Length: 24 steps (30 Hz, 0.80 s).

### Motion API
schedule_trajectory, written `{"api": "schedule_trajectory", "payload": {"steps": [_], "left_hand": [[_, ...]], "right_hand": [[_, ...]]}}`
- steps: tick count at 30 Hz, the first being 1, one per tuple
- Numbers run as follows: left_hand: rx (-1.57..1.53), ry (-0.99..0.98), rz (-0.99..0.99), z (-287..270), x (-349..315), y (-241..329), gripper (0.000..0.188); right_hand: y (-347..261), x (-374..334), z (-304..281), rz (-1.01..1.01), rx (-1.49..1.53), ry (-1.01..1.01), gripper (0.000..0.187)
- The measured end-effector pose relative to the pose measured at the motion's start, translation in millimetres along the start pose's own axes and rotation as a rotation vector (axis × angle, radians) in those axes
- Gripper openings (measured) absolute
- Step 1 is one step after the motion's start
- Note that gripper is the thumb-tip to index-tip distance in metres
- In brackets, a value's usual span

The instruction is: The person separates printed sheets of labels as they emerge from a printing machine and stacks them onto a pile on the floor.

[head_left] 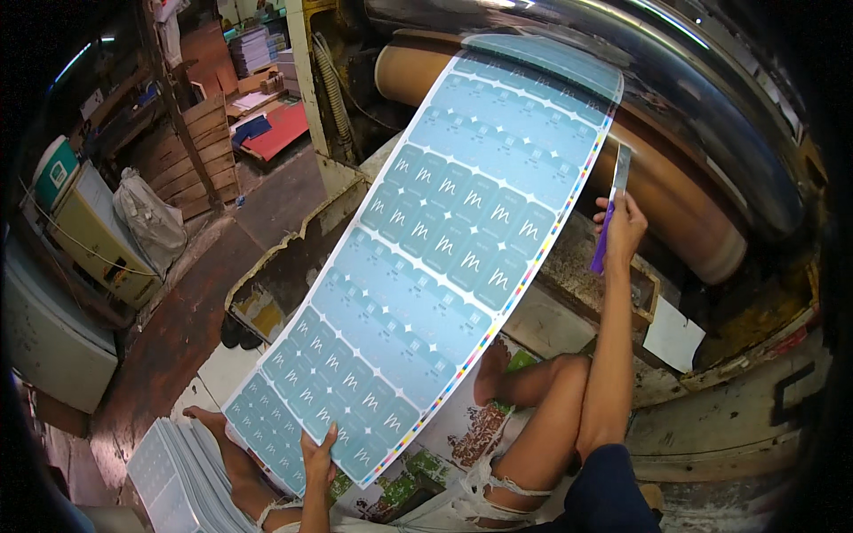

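A long printed sheet [426, 231] in teal and pale blue slopes from a shiny metal roller [711, 89] down toward my lap. My left hand [319, 455] pinches its lower edge, thumb on top and fingers beneath. Another piece with the same print [267, 422] shows at the lower left end. My right hand [627, 233] is closed round the purple handle of a knife [624, 169]. Its broad blade points up, beside the sheet's right edge with the colour strip. Whether the blade touches the sheet, I cannot tell.
Below the metal roller runs a brown roller [684, 213]. A stack of printed sheets [173, 480] is by my leg at the lower left. A worn metal trough edge [275, 258] lies under the sheet. Further left are a red-topped table [275, 133] and a white sack [147, 213].
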<state>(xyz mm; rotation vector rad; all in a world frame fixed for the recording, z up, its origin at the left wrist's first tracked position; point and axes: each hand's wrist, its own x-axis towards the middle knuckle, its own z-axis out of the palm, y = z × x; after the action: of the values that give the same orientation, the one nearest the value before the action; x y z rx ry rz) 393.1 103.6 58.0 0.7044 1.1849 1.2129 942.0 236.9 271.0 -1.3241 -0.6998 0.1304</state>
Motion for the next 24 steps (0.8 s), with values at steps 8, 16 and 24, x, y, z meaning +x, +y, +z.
{"api": "schedule_trajectory", "payload": {"steps": [8,16,24], "left_hand": [[-0.045,-0.051,-0.087,-81.3,-38.8,17.1,0.056],[-0.050,-0.059,-0.087,-126.9,-58.6,37.5,0.057],[-0.039,0.009,-0.096,-118.6,-73.2,44.5,0.052]], "right_hand": [[-13.4,20.2,-5.9,0.027,-0.118,-0.132,0.035],[12.2,-20.0,-2.3,0.001,-0.195,-0.209,0.036],[-1.2,-10.9,-2.7,-0.844,-0.778,0.063,0.060]]}}
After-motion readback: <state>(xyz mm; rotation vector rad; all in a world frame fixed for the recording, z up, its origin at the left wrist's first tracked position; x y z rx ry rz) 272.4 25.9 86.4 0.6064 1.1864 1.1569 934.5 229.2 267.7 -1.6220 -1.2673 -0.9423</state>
